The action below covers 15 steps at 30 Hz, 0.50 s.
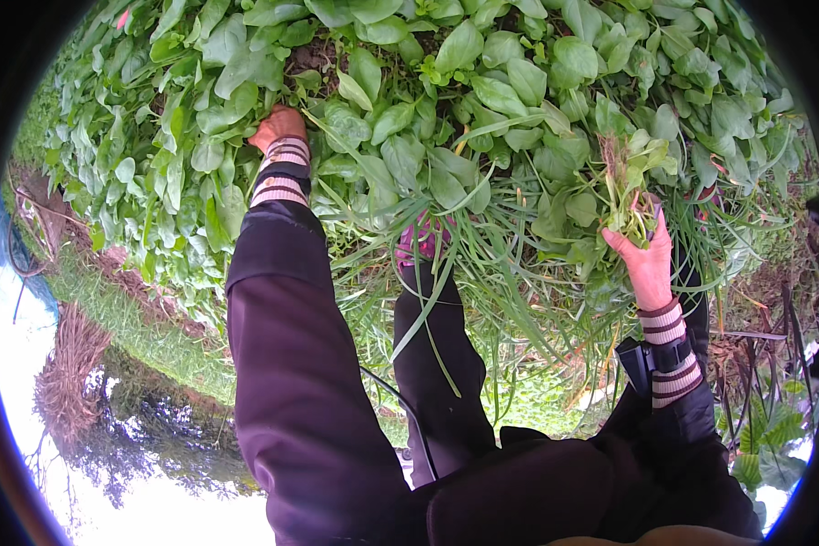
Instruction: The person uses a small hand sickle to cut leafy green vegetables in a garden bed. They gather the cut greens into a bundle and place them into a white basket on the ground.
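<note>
My left hand (pixel 281 127) reaches into a dense bed of broad-leaved greens (pixel 409 160), at the edge of a small gap of bare soil (pixel 314 58). Its fingers curl down out of sight among the leaves, so what they touch is hidden. On the right, my right hand (pixel 645 256) is raised over the plants and closed around a bunch of uprooted greens (pixel 631 194). Pale, thin roots (pixel 613 164) stick up from that bunch, and some of its leaves hang loose around the stems.
Long, narrow grass-like leaves (pixel 498 252) spread across the middle, over my pink shoe (pixel 420 240). A black cable (pixel 409 416) hangs beside my trouser leg (pixel 437 355). At the lower left are a grassy strip (pixel 157 341) and a bundle of dry stalks (pixel 72 368).
</note>
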Each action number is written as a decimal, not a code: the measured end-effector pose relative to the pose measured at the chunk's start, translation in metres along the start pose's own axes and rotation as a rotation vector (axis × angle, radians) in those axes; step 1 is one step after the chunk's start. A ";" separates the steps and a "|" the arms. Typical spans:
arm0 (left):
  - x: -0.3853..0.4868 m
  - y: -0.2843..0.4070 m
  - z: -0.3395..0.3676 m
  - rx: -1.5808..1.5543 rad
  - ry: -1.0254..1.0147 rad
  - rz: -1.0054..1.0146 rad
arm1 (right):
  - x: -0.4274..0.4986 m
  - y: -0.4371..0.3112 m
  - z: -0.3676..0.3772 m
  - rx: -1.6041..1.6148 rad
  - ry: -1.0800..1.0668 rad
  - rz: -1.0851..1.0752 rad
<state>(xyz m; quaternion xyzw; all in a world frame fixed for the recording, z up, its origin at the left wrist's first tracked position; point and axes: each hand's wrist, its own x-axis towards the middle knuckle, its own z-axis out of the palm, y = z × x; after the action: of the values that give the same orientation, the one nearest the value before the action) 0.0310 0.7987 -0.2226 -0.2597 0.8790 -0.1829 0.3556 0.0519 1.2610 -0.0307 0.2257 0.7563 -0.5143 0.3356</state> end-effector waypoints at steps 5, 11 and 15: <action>0.006 -0.013 -0.006 0.086 -0.013 0.166 | -0.002 0.000 -0.003 0.026 -0.003 0.030; 0.004 -0.014 -0.013 0.069 -0.041 0.152 | -0.002 0.000 -0.005 0.047 0.001 0.046; -0.004 -0.012 -0.025 0.075 -0.034 0.146 | -0.003 -0.003 -0.007 -0.010 -0.011 0.001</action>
<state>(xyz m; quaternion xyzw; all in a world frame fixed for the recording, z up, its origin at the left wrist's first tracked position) 0.0187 0.7951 -0.1975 -0.1846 0.8819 -0.1849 0.3923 0.0505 1.2668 -0.0248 0.2216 0.7568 -0.5114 0.3414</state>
